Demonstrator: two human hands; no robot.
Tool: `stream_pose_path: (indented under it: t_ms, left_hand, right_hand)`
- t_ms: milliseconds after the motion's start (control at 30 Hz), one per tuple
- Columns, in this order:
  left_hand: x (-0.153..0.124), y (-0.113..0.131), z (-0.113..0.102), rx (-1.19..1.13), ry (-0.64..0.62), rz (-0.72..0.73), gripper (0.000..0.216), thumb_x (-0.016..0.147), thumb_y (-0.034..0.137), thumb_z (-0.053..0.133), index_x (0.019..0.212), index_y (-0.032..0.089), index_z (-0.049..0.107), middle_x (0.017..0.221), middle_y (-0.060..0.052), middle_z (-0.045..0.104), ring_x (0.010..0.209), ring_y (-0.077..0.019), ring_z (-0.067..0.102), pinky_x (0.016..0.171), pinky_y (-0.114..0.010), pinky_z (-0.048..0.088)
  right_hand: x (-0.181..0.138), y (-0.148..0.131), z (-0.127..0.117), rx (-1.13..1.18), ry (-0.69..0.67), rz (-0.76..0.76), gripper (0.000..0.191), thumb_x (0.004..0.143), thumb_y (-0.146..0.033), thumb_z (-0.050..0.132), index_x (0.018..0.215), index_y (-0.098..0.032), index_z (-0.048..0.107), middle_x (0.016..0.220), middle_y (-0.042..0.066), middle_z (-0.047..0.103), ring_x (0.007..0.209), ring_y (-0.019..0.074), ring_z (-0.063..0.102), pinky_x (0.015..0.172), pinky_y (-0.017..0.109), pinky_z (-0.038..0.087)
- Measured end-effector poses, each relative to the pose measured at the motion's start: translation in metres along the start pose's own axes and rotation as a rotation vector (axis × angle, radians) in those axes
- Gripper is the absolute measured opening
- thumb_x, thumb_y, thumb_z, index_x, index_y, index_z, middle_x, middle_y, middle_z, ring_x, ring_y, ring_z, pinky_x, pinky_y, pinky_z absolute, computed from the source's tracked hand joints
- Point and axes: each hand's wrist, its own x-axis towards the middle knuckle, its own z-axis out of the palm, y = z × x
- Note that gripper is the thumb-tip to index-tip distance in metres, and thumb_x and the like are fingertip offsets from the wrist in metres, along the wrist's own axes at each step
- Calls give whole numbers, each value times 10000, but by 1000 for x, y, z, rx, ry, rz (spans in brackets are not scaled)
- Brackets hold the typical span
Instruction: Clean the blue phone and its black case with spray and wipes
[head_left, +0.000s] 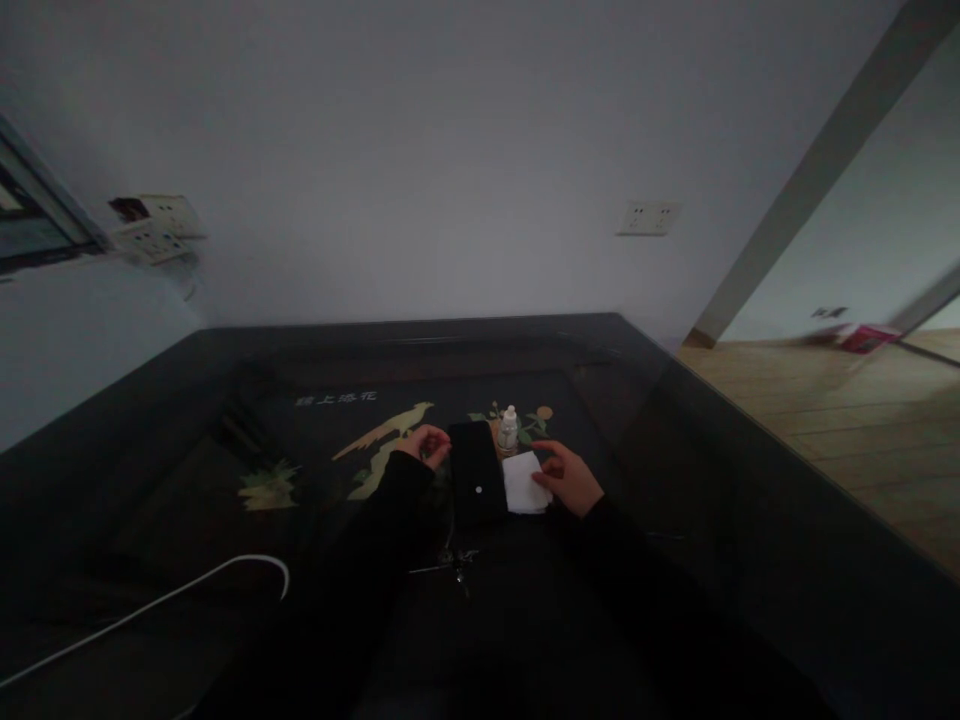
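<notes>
A flat black rectangular case [477, 465] with a small white dot lies upright in front of me on the dark table. My left hand [426, 445] is at its upper left edge, with thumb and fingers pinched together there. To the right of the case is a folded white tissue [525, 483]. My right hand [571, 477] grips the tissue's right edge between thumb and fingers, the index finger stretched out above it. Just behind the tissue stands a small bottle [508, 432] with a white cap.
The dark glossy table [300, 350] carries a bird-and-flower picture and meets the wall at the back. A white cable [187, 582] runs in from the left. Wall sockets [649, 218] are above the table. To the right is a wooden floor [810, 400] with a pink package [868, 338].
</notes>
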Motion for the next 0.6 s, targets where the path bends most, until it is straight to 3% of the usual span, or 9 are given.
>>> stream_pose_path:
  t_ms: [167, 300, 400, 500, 600]
  left_hand:
    - [-3, -26, -3, 69, 121, -28, 116, 613, 262, 565, 687, 178, 536, 544, 33, 525, 415, -66, 401, 441, -197, 315]
    - [-16, -42, 6, 59, 137, -64, 127, 696, 302, 464, 739, 191, 508, 377, 65, 415, 331, -93, 381, 381, -202, 269]
    - [-20, -52, 6, 67, 140, -81, 108, 696, 280, 470, 693, 192, 534, 365, 60, 400, 308, -82, 317, 363, -205, 203]
    - [-19, -60, 0, 56, 141, -90, 110, 693, 215, 498, 599, 183, 544, 413, 41, 420, 382, -83, 357, 395, -210, 258]
    - [-22, -64, -3, 9, 118, -116, 154, 770, 231, 499, 649, 153, 554, 582, 15, 527, 516, -85, 463, 491, -212, 382]
  right_hand:
    - [4, 4, 5, -197, 68, -59, 433, 648, -123, 553, 1070, -192, 487, 567, -80, 460, 487, 88, 465, 488, 201, 366]
    - [5, 4, 7, -334, 94, -92, 417, 670, -124, 545, 1077, -204, 505, 603, -59, 483, 548, 104, 487, 545, 212, 365]
    - [3, 2, 8, -428, 110, -108, 417, 685, -125, 534, 1093, -210, 510, 629, -36, 512, 589, 127, 504, 573, 228, 359]
    - [-2, -3, 12, -508, 138, -117, 413, 689, -136, 537, 1095, -214, 523, 677, -1, 549, 623, 155, 517, 598, 255, 355]
    - [-6, -8, 13, -557, 195, -115, 397, 712, -212, 546, 1109, -233, 523, 829, 47, 581, 644, 172, 529, 597, 277, 361]
